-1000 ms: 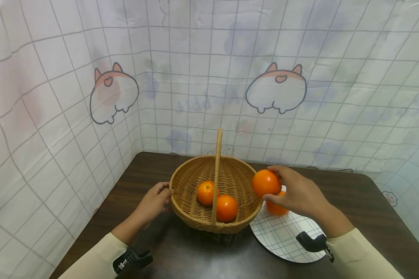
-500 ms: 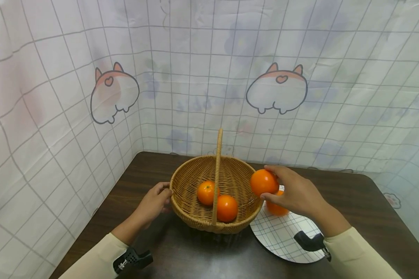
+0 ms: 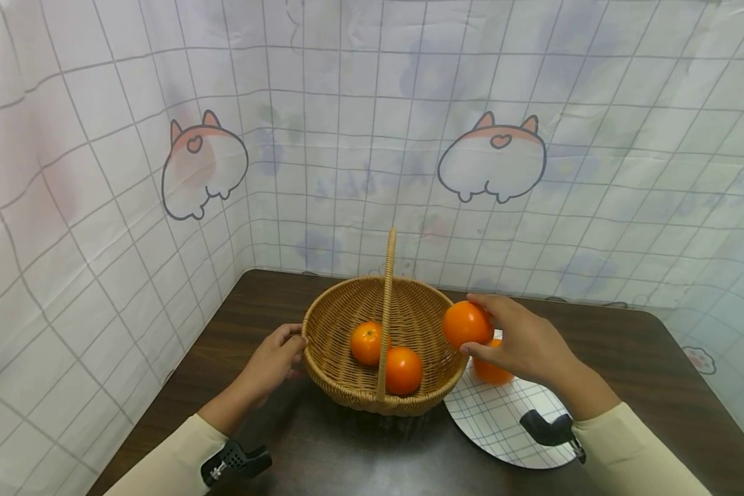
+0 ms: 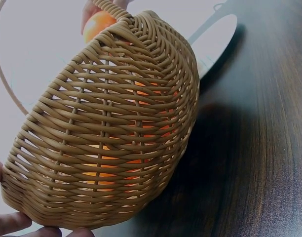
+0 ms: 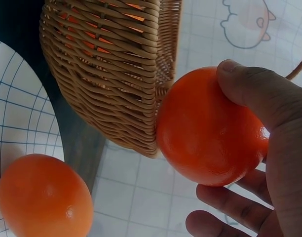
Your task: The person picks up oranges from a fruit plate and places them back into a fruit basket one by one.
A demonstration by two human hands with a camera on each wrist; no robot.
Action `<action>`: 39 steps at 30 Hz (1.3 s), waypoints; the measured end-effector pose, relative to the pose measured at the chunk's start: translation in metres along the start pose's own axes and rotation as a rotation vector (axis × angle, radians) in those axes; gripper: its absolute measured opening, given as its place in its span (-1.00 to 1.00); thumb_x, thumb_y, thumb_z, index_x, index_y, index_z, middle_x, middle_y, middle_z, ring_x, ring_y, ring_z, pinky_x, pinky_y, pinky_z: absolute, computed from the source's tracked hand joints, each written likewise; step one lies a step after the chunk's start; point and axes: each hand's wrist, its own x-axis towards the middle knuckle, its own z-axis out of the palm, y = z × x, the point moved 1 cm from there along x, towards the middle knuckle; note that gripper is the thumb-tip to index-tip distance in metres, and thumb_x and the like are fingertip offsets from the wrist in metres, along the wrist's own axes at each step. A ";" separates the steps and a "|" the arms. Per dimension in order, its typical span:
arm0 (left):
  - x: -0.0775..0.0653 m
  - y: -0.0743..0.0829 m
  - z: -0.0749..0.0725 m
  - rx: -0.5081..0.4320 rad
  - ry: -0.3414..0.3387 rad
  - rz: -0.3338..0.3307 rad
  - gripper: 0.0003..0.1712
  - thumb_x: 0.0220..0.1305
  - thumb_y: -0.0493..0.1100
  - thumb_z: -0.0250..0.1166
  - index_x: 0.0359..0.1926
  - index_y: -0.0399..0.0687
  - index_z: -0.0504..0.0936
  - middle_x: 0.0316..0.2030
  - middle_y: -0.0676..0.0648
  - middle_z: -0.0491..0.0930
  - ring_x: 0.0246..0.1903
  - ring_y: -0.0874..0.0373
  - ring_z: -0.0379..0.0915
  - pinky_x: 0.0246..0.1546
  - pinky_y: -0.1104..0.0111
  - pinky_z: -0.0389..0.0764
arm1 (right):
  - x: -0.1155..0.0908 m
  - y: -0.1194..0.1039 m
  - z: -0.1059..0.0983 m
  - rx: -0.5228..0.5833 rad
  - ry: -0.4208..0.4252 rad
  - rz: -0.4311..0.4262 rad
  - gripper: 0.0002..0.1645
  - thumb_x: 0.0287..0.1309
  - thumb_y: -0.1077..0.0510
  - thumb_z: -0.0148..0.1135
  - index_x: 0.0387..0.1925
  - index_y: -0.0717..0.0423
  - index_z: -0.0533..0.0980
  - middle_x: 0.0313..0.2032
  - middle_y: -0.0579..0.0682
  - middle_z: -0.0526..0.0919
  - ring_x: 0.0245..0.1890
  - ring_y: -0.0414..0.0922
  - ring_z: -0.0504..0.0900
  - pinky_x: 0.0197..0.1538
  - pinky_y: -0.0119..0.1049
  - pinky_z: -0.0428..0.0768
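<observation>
A wicker basket with a tall arched handle stands on the dark table, two oranges lying inside it. My left hand grips its left rim, thumb on top and fingers below, as the left wrist view also shows. In my right hand is another orange, held between thumb and fingers right at the basket's right rim. The right wrist view shows this orange overlapping the woven edge. Below that hand, one more orange rests on a white checked plate, partly hidden by the hand in the head view.
The dark wooden table reaches back to a white grid-patterned curtain with cartoon animal prints. The plate sits close against the basket's right side. Both wrists wear black camera mounts.
My right hand has shifted slightly left with its orange, toward the basket's rim. The left hand, the basket and the other oranges stay in place.
</observation>
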 end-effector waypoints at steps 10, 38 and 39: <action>0.000 -0.001 0.000 -0.011 -0.003 0.003 -0.38 0.57 0.00 0.02 0.47 -0.24 0.27 0.25 -0.37 0.44 0.11 -0.19 0.51 -0.02 -0.08 0.66 | 0.003 -0.002 0.001 0.013 -0.010 0.011 0.01 0.10 -0.30 0.49 0.45 0.04 0.36 0.24 0.13 0.57 0.04 0.08 0.65 -0.08 0.16 0.67; 0.002 -0.003 -0.001 -0.027 -0.010 0.011 -0.39 0.58 0.02 0.03 0.46 -0.25 0.29 0.28 -0.39 0.42 0.12 -0.23 0.53 -0.03 -0.08 0.67 | -0.009 0.013 0.009 0.004 -0.041 0.057 -0.04 0.15 -0.30 0.45 0.45 0.02 0.37 0.32 0.15 0.51 0.15 0.20 0.59 -0.04 0.26 0.63; 0.002 -0.003 -0.002 -0.030 -0.012 0.010 -0.38 0.58 0.02 0.03 0.46 -0.25 0.29 0.28 -0.39 0.41 0.13 -0.23 0.53 -0.02 -0.09 0.66 | -0.011 0.014 0.010 0.008 -0.041 0.058 -0.05 0.15 -0.29 0.45 0.45 0.02 0.37 0.30 0.14 0.52 0.13 0.19 0.60 -0.05 0.25 0.63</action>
